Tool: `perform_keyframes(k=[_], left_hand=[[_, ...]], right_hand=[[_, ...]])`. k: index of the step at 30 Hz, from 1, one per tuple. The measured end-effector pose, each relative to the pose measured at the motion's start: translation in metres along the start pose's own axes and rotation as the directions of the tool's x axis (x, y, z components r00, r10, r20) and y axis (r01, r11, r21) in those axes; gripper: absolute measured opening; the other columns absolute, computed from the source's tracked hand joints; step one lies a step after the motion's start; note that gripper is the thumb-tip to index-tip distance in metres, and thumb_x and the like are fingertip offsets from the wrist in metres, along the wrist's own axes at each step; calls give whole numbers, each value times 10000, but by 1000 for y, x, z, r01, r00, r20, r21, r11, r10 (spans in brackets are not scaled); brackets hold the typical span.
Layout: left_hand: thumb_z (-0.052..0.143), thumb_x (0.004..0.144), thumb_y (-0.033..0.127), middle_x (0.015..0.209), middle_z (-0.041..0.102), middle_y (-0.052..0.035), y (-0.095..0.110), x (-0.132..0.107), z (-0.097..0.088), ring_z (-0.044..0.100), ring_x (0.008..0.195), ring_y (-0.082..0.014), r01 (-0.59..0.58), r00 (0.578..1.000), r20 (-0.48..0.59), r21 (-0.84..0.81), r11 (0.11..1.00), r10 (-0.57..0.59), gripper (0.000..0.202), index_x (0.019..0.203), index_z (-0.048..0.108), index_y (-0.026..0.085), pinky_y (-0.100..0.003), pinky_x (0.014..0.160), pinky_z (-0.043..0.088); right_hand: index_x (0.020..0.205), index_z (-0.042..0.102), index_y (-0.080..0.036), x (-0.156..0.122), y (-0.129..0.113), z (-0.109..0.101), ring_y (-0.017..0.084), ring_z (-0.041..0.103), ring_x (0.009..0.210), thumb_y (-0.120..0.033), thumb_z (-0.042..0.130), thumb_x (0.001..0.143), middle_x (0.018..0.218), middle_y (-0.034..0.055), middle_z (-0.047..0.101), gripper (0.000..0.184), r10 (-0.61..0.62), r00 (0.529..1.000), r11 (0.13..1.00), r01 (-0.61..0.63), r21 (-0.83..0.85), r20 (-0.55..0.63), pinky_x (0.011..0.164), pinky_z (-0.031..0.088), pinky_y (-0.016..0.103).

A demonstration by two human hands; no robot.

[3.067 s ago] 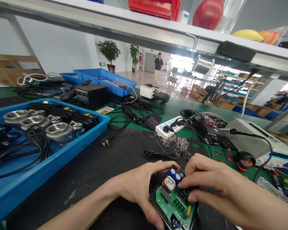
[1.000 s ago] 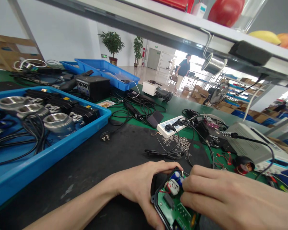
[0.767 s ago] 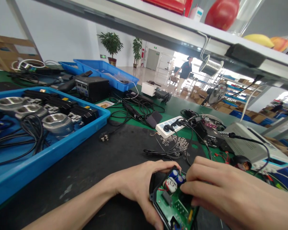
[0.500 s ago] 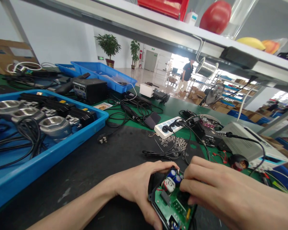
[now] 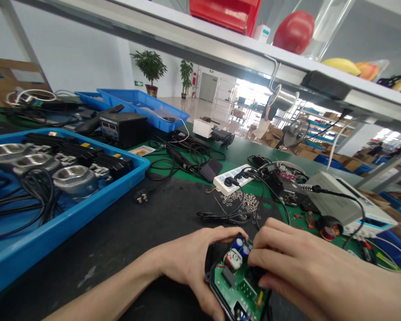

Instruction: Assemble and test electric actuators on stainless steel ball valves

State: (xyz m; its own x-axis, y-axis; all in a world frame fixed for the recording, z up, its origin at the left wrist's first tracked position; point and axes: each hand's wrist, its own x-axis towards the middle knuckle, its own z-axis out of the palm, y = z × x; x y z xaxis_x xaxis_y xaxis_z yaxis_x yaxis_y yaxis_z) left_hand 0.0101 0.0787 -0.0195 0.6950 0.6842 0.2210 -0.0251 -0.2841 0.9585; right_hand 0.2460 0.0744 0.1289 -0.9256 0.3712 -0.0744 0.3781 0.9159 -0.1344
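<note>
My left hand (image 5: 200, 263) is wrapped round the left side of a black housing (image 5: 211, 278), thumb near me and fingers over the far edge. Inside the housing sits a green circuit board (image 5: 225, 290) with blue capacitors (image 5: 238, 243), a white round part (image 5: 234, 258) and a yellow part (image 5: 260, 298). Over the right part of the board, my right hand (image 5: 284, 263) has its fingers bent and pressed together beside the capacitors. A dark part shows under those fingertips, but what they pinch is mostly hidden.
A blue tray (image 5: 120, 196) with metal fittings (image 5: 75, 180) stands at left. Beyond my hands lie loose small nuts or washers (image 5: 250, 203), a white power strip (image 5: 230, 178) and black cables (image 5: 220, 217). A grey bench instrument (image 5: 350, 200) stands at right, below a shelf (image 5: 220, 42).
The camera view has shifted slightly, so the background sits a little lower and to the left. Both hands keep nearly the same hold at the housing. A distant person has moved.
</note>
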Motion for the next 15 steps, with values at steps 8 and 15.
perform_keyframes(k=[8, 15], left_hand=[[1045, 306, 264, 1282, 688, 3, -5, 0, -1, 609, 1296, -314, -14, 1000, -7, 22, 1000, 14, 1147, 1355, 579, 285, -316, 1116, 479], [1042, 330, 358, 1308, 685, -19, -3, -1, -2, 643, 1233, -314, 9, 1000, -8, 65, 998, -8, 1176, 1399, 559, 266, -388, 1190, 413]], right_hand=[[1043, 743, -211, 11, -3, -2, 169, 639, 1051, -211, 657, 940, 1081, 54, 687, 134, 38, 997, 998, -41, 50, 66, 943, 535, 257], [1096, 756, -250, 16, -3, -1, 152, 644, 1115, -222, 641, 969, 1112, 33, 703, 174, 5, 996, 990, -16, 137, 84, 1051, 488, 258]])
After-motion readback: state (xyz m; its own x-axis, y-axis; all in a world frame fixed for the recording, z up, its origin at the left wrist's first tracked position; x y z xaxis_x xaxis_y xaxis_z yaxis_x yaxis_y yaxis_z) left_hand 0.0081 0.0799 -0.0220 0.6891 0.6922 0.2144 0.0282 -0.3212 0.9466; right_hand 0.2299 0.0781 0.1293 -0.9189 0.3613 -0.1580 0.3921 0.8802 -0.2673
